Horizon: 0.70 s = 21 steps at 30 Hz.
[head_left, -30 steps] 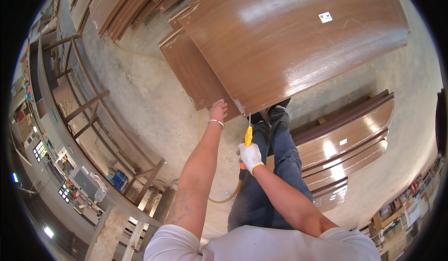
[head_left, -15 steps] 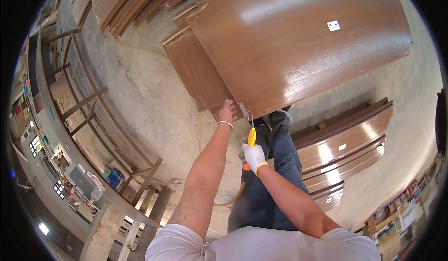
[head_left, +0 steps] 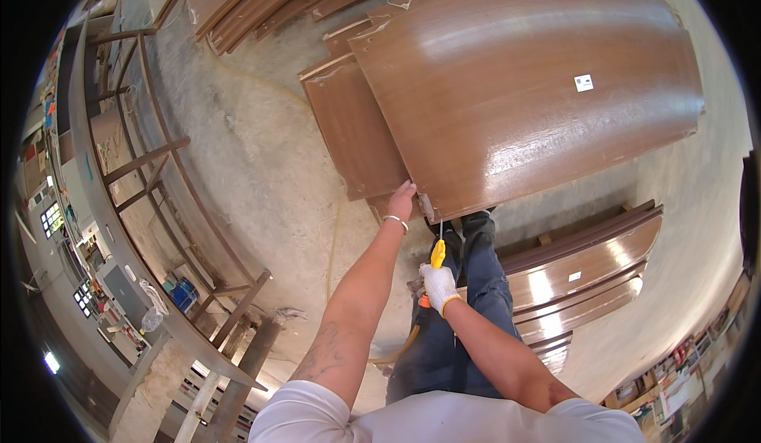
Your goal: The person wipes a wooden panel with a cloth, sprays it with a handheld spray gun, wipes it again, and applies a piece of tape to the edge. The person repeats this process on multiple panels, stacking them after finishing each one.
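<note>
My bare left hand (head_left: 403,199), with a white bracelet at the wrist, is closed at the left edge of a large glossy brown panel (head_left: 507,86), close to its near corner. Some fingertips are hidden there. A loose bit of clear wrapping (head_left: 426,207) shows at that corner. In my gloved right hand (head_left: 440,286) is a yellow air blow gun (head_left: 438,253), its thin metal nozzle pointing at the panel's near edge. An orange fitting (head_left: 424,301) joins it to a yellowish hose (head_left: 412,340). Another brown panel (head_left: 353,126) sticks out beneath, on the left.
Stacked brown panels (head_left: 261,3) lie at the far left. More brown panels (head_left: 587,265) rest on the floor at right, beside my legs (head_left: 483,276). A dark metal frame (head_left: 151,158) stands on the left. The hose also crosses the concrete floor (head_left: 254,150).
My left hand has come to the large panel's edge, its fingers drawn closer together. The blow gun stays in my right hand near the corner. The whole view has shifted slightly.
</note>
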Tool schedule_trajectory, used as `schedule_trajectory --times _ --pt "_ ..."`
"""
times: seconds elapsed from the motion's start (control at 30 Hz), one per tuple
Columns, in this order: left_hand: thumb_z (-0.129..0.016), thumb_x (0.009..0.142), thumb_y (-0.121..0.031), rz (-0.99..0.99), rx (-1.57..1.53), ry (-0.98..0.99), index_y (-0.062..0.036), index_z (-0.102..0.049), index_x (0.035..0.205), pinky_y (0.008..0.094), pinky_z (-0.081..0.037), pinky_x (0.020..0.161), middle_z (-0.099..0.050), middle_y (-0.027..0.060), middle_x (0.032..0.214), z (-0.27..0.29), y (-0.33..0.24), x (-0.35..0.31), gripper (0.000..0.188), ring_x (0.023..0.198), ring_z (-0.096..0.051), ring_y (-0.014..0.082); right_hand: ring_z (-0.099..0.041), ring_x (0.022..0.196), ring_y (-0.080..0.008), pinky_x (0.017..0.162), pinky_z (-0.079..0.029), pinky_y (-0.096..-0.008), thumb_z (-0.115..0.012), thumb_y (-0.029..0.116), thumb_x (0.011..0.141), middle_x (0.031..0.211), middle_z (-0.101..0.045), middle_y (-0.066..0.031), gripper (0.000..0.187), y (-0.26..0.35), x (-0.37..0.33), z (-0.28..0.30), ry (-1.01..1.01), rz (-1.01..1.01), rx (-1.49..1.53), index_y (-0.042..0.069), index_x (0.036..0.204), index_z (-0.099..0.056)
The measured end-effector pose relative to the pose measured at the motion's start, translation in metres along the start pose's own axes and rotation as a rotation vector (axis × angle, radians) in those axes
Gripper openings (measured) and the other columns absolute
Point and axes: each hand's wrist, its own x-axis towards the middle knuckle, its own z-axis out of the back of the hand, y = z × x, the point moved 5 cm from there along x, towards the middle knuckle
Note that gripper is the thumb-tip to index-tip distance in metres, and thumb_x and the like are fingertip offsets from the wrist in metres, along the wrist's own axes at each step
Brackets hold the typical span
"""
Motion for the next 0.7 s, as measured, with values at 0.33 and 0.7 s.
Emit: schedule_trajectory --times 0.33,0.7 --pt "-0.057 0.101 -0.039 0.290 -0.126 0.128 -0.0174 -0.044 0.156 0.0553 -0.034 0.114 -0.042 0.0083 0.160 -0.007 0.002 -0.015 0.060 0.144 -0.041 0.0337 -0.066 0.056 -0.0233 0.051 -0.050 -0.0391 -0.061 0.020 0.089 0.070 -0.068 -0.0113 0.024 0.042 0.005 -0.003 -0.056 0.122 -0.284 -0.002 0.084 -0.069" --pt "-0.057 0.102 -0.038 0.308 -0.063 0.272 -0.0354 -0.040 0.157 0.0574 -0.044 0.101 -0.058 0.0000 0.141 -0.007 0.021 -0.018 0.058 0.128 -0.055 0.0277 -0.055 0.050 -0.0182 0.045 -0.042 -0.0347 -0.060 0.024 0.096 0.065 -0.059 -0.0071 0.022 0.363 0.001 -0.130 0.206 0.442 -0.443 0.006 0.084 -0.058"
